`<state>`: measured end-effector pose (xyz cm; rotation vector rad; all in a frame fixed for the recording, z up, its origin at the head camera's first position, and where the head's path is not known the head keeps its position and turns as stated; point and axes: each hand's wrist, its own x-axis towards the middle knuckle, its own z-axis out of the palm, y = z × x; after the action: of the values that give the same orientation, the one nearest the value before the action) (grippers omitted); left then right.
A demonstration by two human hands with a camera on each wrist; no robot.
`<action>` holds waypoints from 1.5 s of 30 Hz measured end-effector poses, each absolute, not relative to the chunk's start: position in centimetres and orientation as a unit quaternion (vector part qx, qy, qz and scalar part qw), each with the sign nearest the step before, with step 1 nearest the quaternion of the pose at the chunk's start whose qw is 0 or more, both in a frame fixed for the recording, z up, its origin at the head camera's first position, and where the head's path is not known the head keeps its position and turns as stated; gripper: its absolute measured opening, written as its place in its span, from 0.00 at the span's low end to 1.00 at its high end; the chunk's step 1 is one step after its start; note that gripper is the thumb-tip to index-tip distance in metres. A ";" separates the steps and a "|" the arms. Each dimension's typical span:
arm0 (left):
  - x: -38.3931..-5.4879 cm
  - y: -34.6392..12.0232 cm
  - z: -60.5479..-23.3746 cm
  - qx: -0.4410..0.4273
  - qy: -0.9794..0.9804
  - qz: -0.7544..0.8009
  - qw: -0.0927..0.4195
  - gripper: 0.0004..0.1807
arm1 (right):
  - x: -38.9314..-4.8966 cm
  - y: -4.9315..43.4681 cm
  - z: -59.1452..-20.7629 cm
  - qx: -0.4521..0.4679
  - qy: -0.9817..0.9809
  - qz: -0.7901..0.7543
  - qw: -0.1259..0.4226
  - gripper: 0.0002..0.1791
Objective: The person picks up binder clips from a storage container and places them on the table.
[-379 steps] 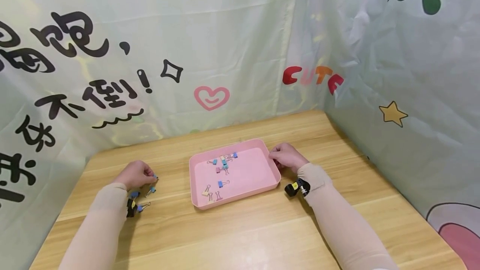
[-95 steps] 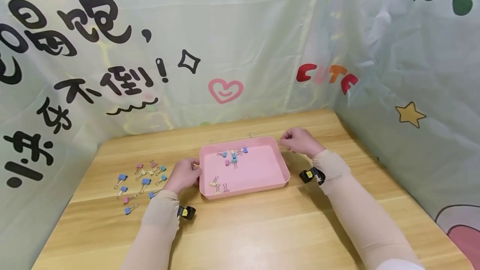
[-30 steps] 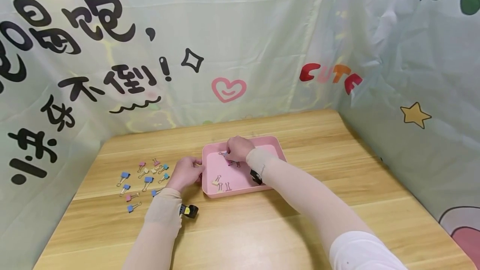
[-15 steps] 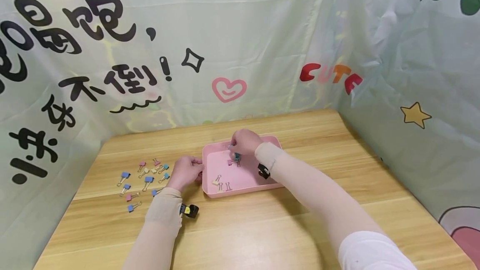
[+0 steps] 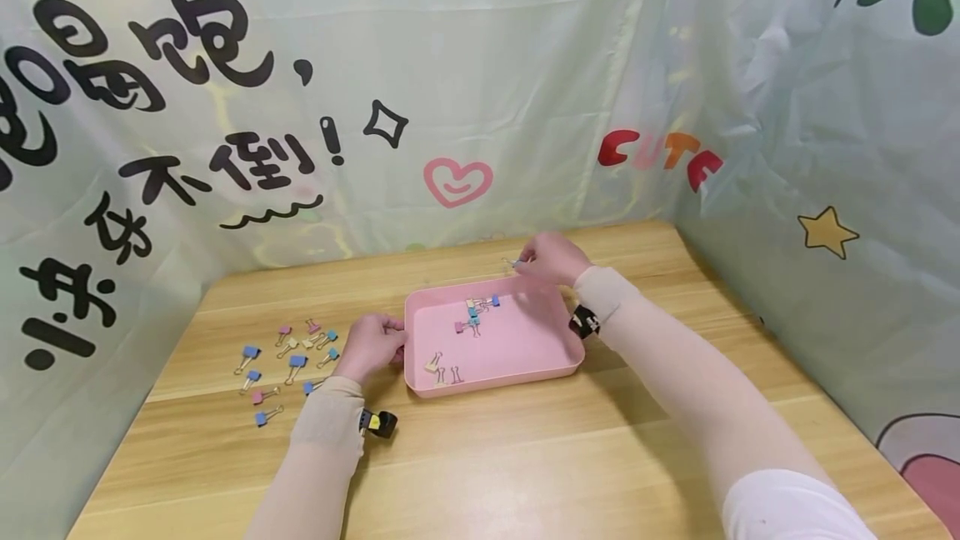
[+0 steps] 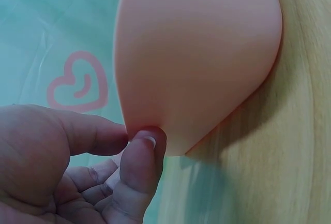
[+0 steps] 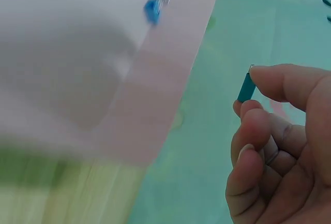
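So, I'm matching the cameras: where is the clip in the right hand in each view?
Head: clip, near centre, in the right hand.
Left wrist: not in it.
Right wrist: clip, right of centre.
Shared landmark: tray; below centre in head, top centre in left wrist, upper left in right wrist.

The pink rectangular plastic tray (image 5: 532,336) sat on the pale wooden table (image 5: 480,457); inside, multicoloured metal binder clips (image 5: 473,313) lay at eleven and eight o'clock. More clips (image 5: 297,361) lay outside at nine, the pale printed cloth backdrop (image 5: 510,90) beyond twelve.
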<state>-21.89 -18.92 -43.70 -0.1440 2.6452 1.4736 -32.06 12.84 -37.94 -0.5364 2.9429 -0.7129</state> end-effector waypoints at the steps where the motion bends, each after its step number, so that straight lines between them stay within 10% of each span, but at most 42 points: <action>1: -21.9 -18.9 -43.7 -0.047 0.872 0.485 0.055 0.10 | -32.1 13.5 -38.0 -0.174 0.956 -0.234 0.035 0.11; 20: -21.9 -18.8 -43.8 -0.048 0.871 0.486 0.056 0.10 | -31.7 24.3 -42.6 -0.113 0.962 -0.241 0.054 0.11; 45: -22.1 -18.9 -44.1 -0.057 0.869 0.487 0.059 0.10 | -30.7 26.9 -44.0 -0.066 0.967 -0.238 0.057 0.11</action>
<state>-22.06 -18.91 -44.11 -0.1716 2.6326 1.4752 -30.66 26.88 -44.03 -0.1997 2.9344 -0.7206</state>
